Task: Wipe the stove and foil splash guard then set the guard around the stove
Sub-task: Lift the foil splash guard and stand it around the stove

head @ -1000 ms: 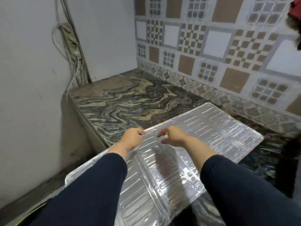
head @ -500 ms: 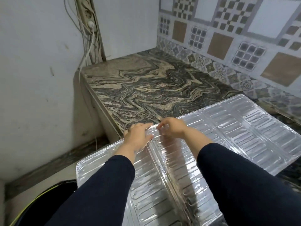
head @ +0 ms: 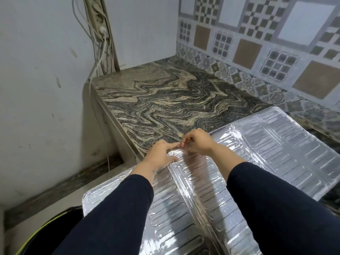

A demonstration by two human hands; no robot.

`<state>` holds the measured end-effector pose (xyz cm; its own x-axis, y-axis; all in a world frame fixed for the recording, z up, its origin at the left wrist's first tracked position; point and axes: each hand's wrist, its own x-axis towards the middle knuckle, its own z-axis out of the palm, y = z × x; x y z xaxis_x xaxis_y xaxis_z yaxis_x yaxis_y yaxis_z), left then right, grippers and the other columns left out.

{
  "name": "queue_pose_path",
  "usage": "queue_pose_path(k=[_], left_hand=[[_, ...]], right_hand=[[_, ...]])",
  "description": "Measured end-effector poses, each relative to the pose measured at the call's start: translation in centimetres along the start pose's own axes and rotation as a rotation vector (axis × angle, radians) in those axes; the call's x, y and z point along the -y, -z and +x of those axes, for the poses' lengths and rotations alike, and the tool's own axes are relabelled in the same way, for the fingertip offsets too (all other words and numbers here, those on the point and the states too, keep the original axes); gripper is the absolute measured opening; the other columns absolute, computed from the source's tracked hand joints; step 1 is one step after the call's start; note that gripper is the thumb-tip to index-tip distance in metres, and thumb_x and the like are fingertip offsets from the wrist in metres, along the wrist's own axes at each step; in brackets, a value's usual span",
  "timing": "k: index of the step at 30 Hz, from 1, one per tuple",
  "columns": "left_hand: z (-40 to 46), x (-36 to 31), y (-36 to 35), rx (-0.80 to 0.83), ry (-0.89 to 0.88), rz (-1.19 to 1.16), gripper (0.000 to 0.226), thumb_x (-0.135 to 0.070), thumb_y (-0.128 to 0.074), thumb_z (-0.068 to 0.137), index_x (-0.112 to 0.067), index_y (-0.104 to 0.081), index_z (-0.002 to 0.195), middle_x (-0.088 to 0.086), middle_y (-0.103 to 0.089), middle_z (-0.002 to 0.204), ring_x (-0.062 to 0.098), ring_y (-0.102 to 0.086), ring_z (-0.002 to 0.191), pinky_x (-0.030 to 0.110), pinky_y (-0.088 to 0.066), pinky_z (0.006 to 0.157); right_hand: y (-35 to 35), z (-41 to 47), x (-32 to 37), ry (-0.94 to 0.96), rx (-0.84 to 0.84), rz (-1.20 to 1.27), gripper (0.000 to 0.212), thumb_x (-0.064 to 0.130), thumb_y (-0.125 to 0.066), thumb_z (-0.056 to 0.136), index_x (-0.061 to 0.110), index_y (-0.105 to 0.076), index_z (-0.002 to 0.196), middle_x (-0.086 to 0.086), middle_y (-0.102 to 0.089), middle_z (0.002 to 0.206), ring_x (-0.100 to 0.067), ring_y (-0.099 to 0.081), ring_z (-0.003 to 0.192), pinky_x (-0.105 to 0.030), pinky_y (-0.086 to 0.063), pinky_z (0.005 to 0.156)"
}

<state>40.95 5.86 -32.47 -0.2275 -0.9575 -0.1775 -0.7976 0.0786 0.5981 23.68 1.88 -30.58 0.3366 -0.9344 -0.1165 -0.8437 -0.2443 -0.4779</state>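
The silver embossed foil splash guard point(head: 276, 151) lies across the marbled countertop, its panels joined at creases, and its near left panel hangs out past the counter's front edge. My left hand point(head: 161, 156) presses flat on the guard beside the middle crease. My right hand point(head: 197, 142) pinches the guard's far edge at the top of that crease, fingertips almost touching the left hand. No stove is in view.
The marbled countertop point(head: 165, 100) runs back to a corner between a white wall and the patterned tile backsplash point(head: 257, 43). A power strip point(head: 99, 21) with cables hangs on the wall at the left. A dark bin point(head: 55, 232) with a yellow-green rim stands below.
The view has tilted down and closer. Both hands stay on the guard's far edge, and the middle crease between the panels has become sharper.
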Motion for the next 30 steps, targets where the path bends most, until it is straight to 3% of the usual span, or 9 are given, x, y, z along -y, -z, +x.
queue_pose_path(k=[2, 6, 11, 16, 18, 21, 26, 30], left_hand=[[-0.3, -1.0, 1.4, -0.013, -0.037, -0.009, 0.062, -0.032, -0.074, 0.079, -0.039, -0.048, 0.135, -0.001, -0.050, 0.102, 0.020, -0.052, 0.102, 0.028, -0.039, 0.087], [-1.0, -3.4, 4.9, -0.118, -0.100, -0.056, 0.062, -0.028, -0.077, 0.077, -0.041, -0.051, 0.132, -0.002, -0.064, 0.124, 0.017, -0.058, 0.112, 0.036, -0.045, 0.099], [-2.7, -6.9, 10.6, -0.296, -0.179, 0.095, 0.056, -0.031, -0.073, 0.079, -0.047, -0.051, 0.129, -0.003, -0.061, 0.095, 0.022, -0.057, 0.103, 0.041, -0.043, 0.092], [-5.0, -9.5, 15.3, -0.462, -0.255, 0.233, 0.053, -0.031, -0.070, 0.081, -0.050, -0.051, 0.127, -0.005, -0.063, 0.106, 0.020, -0.053, 0.116, 0.043, -0.034, 0.099], [-5.9, -9.7, 16.8, -0.494, -0.274, 0.265, 0.052, -0.030, -0.070, 0.082, -0.051, -0.052, 0.126, -0.009, -0.063, 0.100, 0.019, -0.054, 0.114, 0.041, -0.034, 0.097], [-7.1, -9.2, 18.3, -0.524, -0.272, 0.277, 0.049, -0.029, -0.067, 0.084, -0.050, -0.053, 0.126, -0.011, -0.059, 0.088, 0.019, -0.058, 0.105, 0.037, -0.033, 0.093], [-7.6, -8.6, 17.7, -0.582, -0.285, 0.308, 0.046, -0.033, -0.065, 0.086, -0.050, -0.051, 0.127, -0.010, -0.065, 0.100, 0.016, -0.058, 0.105, 0.035, -0.031, 0.094], [-6.8, -8.1, 17.3, -0.574, -0.289, 0.298, 0.046, -0.036, -0.065, 0.085, -0.051, -0.051, 0.126, -0.012, -0.065, 0.103, 0.013, -0.057, 0.109, 0.036, -0.032, 0.099]], right_hand=[[1.3, -0.4, 0.5, -0.005, -0.049, 0.052, 0.024, 0.021, -0.078, 0.071, 0.038, -0.066, 0.060, 0.010, -0.074, 0.081, -0.016, -0.067, 0.087, -0.039, -0.051, 0.090], [5.6, -1.3, 2.7, 0.018, -0.160, 0.052, 0.021, 0.020, -0.075, 0.073, 0.038, -0.067, 0.065, 0.009, -0.072, 0.082, -0.016, -0.066, 0.083, -0.035, -0.052, 0.083], [11.0, -3.0, 6.5, 0.091, -0.330, 0.000, 0.016, 0.021, -0.075, 0.073, 0.037, -0.070, 0.075, 0.009, -0.064, 0.083, -0.012, -0.054, 0.082, -0.033, -0.043, 0.082], [15.3, -5.2, 9.4, 0.182, -0.424, 0.042, 0.022, 0.014, -0.078, 0.072, 0.034, -0.069, 0.073, 0.006, -0.061, 0.076, -0.012, -0.053, 0.071, -0.026, -0.041, 0.068], [16.6, -6.2, 9.5, 0.197, -0.466, 0.038, 0.024, 0.011, -0.077, 0.072, 0.032, -0.068, 0.075, 0.006, -0.063, 0.077, -0.010, -0.053, 0.070, -0.024, -0.040, 0.066], [18.1, -7.8, 8.0, 0.157, -0.508, -0.008, 0.028, 0.005, -0.072, 0.073, 0.032, -0.067, 0.076, 0.003, -0.066, 0.080, -0.012, -0.056, 0.073, -0.025, -0.043, 0.069], [18.9, -10.3, 5.0, -0.012, -0.560, -0.142, 0.022, 0.020, -0.073, 0.076, 0.038, -0.068, 0.085, 0.008, -0.068, 0.093, -0.014, -0.060, 0.093, -0.033, -0.045, 0.084], [18.9, -12.0, 3.1, -0.093, -0.665, -0.110, 0.024, 0.021, -0.073, 0.075, 0.041, -0.067, 0.086, 0.010, -0.069, 0.092, -0.015, -0.064, 0.096, -0.037, -0.044, 0.093]])
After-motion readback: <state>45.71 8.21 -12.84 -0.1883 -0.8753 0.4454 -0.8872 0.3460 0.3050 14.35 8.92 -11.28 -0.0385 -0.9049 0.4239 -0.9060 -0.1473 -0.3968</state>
